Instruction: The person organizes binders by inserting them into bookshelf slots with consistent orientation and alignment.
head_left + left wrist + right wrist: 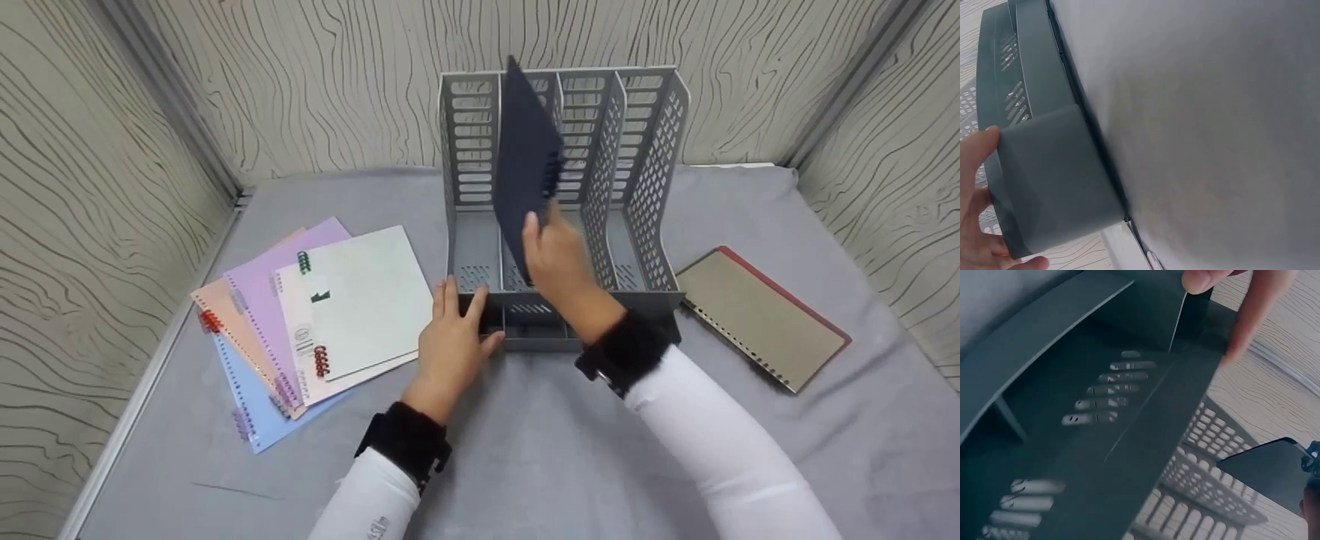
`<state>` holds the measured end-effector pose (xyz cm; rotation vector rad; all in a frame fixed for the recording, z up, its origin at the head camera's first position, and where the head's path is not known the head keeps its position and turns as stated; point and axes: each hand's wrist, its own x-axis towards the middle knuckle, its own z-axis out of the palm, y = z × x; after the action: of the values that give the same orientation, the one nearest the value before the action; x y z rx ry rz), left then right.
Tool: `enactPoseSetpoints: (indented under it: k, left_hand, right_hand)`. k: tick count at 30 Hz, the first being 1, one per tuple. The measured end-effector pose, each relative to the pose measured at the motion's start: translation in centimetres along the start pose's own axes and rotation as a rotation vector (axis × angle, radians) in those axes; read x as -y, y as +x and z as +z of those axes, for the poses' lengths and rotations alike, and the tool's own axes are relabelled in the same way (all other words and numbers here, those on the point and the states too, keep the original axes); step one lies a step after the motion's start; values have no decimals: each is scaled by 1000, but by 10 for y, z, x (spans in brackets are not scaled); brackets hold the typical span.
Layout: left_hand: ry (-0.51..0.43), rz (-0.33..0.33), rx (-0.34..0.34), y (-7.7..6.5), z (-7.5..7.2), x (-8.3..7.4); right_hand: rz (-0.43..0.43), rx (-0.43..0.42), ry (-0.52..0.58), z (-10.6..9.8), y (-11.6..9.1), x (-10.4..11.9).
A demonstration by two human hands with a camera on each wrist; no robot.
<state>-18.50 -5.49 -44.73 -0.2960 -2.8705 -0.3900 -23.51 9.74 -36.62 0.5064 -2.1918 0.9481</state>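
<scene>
A grey desktop file rack with several upright compartments stands at the table's back. My right hand pinches a dark navy spiral notebook by its lower bound edge, thumb on the cover. The notebook is tilted upright in front of the compartments left of centre, its lower end near the rack's front wall. In the right wrist view the notebook shows at the right. My left hand holds the rack's front left corner, thumb on the front and fingers over the rim. The left wrist view shows that hand round the corner.
Left of the rack lies a fanned pile of loose-leaf notebooks in white, pink, purple, orange and blue. On the right is a beige notebook with a red edge. Patterned panels stand behind and beside the grey cloth-covered table.
</scene>
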Motion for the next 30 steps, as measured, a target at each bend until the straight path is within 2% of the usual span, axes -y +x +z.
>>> enactPoseSetpoints:
  k: [6, 10, 21, 26, 30]
  left_hand:
    - [1, 0, -31, -1, 2, 2]
    - [17, -3, -34, 0, 1, 1]
    - [54, -4, -27, 0, 0, -2]
    - [59, -7, -28, 2, 0, -4]
    - [55, -11, -23, 2, -4, -3]
  right_hand:
    - [142, 188, 2, 47, 17, -2]
    - [192, 251, -20, 70, 22, -10]
    - [237, 311, 6, 102, 31, -26]
    - [237, 305, 36, 113, 33, -33]
    - [229, 324, 12, 123, 33, -35]
